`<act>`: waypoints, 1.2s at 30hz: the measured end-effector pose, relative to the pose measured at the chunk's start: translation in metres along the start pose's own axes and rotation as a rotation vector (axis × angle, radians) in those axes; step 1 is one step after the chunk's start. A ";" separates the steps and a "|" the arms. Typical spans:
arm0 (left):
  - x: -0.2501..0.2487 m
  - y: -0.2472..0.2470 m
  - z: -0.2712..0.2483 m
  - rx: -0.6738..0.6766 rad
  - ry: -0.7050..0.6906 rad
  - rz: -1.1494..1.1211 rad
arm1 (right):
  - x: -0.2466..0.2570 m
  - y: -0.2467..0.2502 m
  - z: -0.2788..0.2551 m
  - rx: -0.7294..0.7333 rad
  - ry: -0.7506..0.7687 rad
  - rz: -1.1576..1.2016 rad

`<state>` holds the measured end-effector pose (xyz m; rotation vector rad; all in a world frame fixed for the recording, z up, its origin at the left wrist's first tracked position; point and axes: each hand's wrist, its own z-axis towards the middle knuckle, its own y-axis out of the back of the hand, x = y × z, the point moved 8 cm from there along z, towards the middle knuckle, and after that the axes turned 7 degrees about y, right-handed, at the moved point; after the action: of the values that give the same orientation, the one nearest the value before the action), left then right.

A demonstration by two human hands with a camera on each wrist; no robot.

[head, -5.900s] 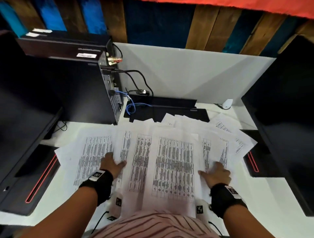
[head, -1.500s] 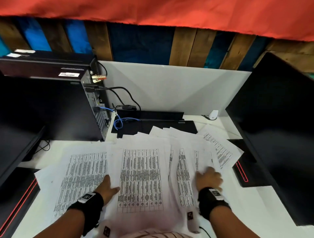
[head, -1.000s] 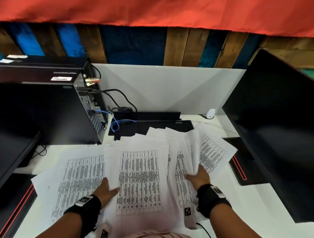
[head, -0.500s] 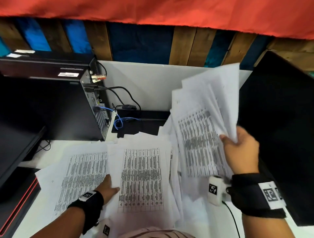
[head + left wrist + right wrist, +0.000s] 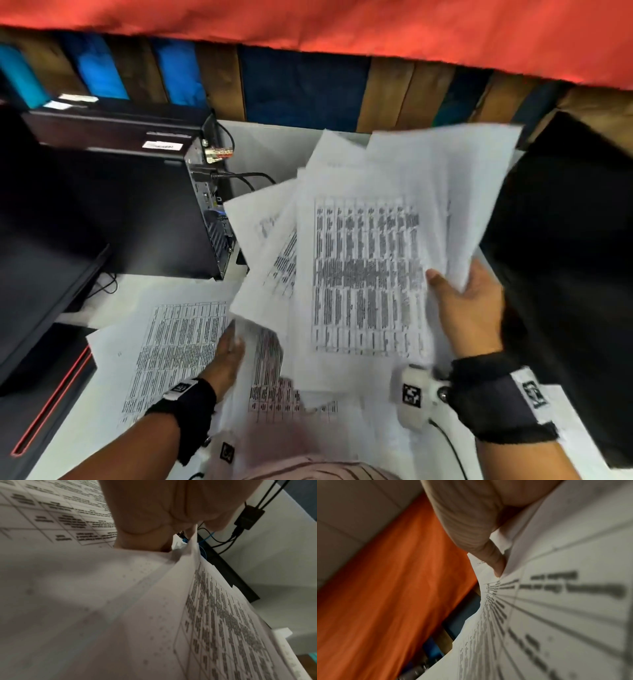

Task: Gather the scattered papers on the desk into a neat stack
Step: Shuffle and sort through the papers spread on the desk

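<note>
**Half the papers are up, rest still on the bench**

Right hand (image 5: 469,308) has its grip clamped on the right edge of a fanned bundle of printed sheets (image 5: 366,274), thumb on the front, fingers curled behind, holding it up off the bench (image 5: 102,428). Left hand (image 5: 227,356) lies on the loose sheets (image 5: 178,346) on the near left of the bench; fingertips are tucked under the raised bundle, so I can't tell whether that grip is apart or pinching a sheet.

To do this step well, I'd say lower the bundle onto the flat sheets, let the left hand square the left edges, then tap the whole lot on the bench. The fan is pretty splayed, so loosening the pinch too early would probably spill sheets.

Around it: black computer tower (image 5: 130,212) at far left with cables (image 5: 239,178) behind, dark monitor (image 5: 565,257) on the right, close to the raised sheets, which could catch its edge.
</note>
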<state>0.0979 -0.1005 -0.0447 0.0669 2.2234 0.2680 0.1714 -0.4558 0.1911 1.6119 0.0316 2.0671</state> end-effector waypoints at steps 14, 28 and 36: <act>0.021 0.008 0.000 0.000 0.197 -0.036 | -0.193 -0.070 -0.097 0.315 -0.651 -0.181; 0.015 0.008 0.024 0.001 0.251 0.047 | -0.203 -0.089 -0.070 0.623 -0.553 -0.334; 0.004 -0.005 0.023 -0.085 0.193 0.015 | -0.200 -0.107 -0.082 0.506 -0.556 -0.415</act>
<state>0.1134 -0.1007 -0.0624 0.0116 2.4004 0.3916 0.1699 -0.4209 -0.0476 2.2012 0.6767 1.3054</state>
